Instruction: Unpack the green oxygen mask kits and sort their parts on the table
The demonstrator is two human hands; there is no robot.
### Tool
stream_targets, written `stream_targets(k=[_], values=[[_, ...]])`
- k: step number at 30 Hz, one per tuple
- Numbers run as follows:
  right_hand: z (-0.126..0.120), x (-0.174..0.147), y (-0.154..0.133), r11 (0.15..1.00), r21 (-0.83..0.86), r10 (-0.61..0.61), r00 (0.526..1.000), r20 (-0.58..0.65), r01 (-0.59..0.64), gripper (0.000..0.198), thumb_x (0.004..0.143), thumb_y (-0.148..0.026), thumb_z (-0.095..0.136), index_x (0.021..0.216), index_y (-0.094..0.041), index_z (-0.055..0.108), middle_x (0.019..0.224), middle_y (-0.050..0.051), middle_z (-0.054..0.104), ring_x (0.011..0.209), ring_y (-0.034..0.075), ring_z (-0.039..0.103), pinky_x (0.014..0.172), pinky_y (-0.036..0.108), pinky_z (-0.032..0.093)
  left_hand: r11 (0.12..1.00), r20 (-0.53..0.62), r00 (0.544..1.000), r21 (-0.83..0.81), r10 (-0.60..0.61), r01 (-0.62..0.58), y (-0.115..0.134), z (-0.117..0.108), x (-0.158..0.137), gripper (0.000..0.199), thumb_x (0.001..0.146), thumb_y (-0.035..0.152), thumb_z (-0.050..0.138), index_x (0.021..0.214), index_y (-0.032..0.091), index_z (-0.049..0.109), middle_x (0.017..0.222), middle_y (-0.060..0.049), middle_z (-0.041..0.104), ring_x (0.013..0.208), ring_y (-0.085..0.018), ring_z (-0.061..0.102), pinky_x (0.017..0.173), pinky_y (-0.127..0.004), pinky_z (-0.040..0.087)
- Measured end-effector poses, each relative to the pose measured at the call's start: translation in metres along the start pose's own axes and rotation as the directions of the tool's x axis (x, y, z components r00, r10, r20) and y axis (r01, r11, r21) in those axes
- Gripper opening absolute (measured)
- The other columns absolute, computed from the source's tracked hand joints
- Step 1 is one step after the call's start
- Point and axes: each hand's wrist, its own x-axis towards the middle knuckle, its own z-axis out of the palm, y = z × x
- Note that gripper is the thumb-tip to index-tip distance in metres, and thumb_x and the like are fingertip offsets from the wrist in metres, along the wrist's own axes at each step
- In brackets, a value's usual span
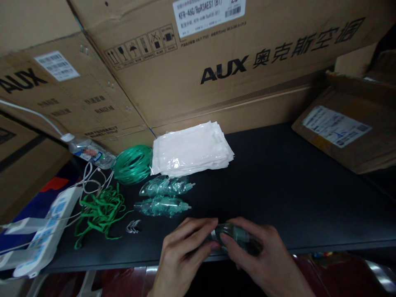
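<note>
Near the front edge of the dark tabletop, both hands hold a clear, dark-green plastic mask point(236, 234). My left hand point(185, 247) pinches its left end between thumb and fingers, beside a small pale strip. My right hand point(262, 251) wraps round the other end, with the thumb pressed on its near side; the palm hides part of it. To the left lie two similar clear green masks, an upper one point(167, 186) and a lower one point(163, 206). Several small metal strips point(133, 226) rest near a tangle of green elastic straps point(100, 212).
A stack of white packets point(192, 150) lies behind the masks, beside a coil of green tubing point(133, 164). A plastic bottle point(89, 152) and a power strip point(46, 235) with cables sit left. Large cartons point(173, 90) wall the back; an open carton point(349, 123) stands right.
</note>
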Motion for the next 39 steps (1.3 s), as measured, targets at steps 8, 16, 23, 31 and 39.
stream_targets(k=[8,16,23,31,39], values=[[0.001,-0.001,-0.002,0.999,0.013,0.044,0.999,0.018,-0.044,0.026,0.094,-0.039,0.059,0.08,-0.022,0.073,0.055,-0.003,0.064,0.053,0.014,0.061,0.055,0.023,0.047,0.998,-0.015,0.999,0.05,0.037,-0.036,0.005,-0.003,0.001,0.039,0.092,0.019,0.075,0.128,0.032,0.073,0.118,-0.005,0.078,0.1,-0.02,0.075,0.087,-0.028,0.063],[-0.002,-0.003,-0.007,0.998,-0.058,0.006,1.0,0.002,-0.006,0.024,0.094,-0.039,0.06,0.081,-0.023,0.073,0.063,-0.003,0.068,0.058,0.014,0.062,0.059,0.025,0.048,0.996,-0.003,0.999,0.078,0.052,-0.052,0.007,-0.004,0.004,0.037,0.091,0.019,0.076,0.127,0.03,0.074,0.115,-0.006,0.08,0.097,-0.021,0.076,0.085,-0.03,0.063],[-0.011,-0.004,-0.009,0.998,-0.056,-0.034,0.998,0.058,0.038,0.014,0.093,-0.032,0.061,0.087,-0.024,0.071,0.069,-0.005,0.066,0.062,0.013,0.061,0.06,0.022,0.047,0.962,-0.031,0.98,0.2,0.195,-0.185,-0.002,-0.003,-0.008,0.046,0.09,0.018,0.078,0.134,0.024,0.067,0.11,-0.007,0.08,0.092,-0.022,0.077,0.086,-0.033,0.063],[-0.009,-0.008,-0.004,0.997,0.04,-0.072,0.99,0.119,0.067,0.01,0.093,-0.023,0.061,0.099,-0.027,0.067,0.087,-0.004,0.072,0.081,0.014,0.069,0.075,0.022,0.051,0.992,-0.38,0.921,0.052,-0.084,0.111,-0.004,0.02,-0.019,0.016,0.082,0.026,0.085,0.09,0.022,0.071,0.08,0.001,0.07,0.073,-0.017,0.068,0.068,-0.025,0.058],[0.0,-0.006,0.006,0.968,0.002,-0.25,0.968,0.015,0.25,0.016,0.094,-0.015,0.063,0.103,-0.028,0.065,0.1,-0.001,0.071,0.093,0.015,0.071,0.085,0.023,0.055,0.843,-0.295,0.806,-0.348,-0.514,0.41,0.001,0.041,-0.023,0.026,0.09,0.044,0.074,0.082,0.019,0.076,0.072,0.0,0.068,0.06,-0.013,0.065,0.056,-0.019,0.055]])
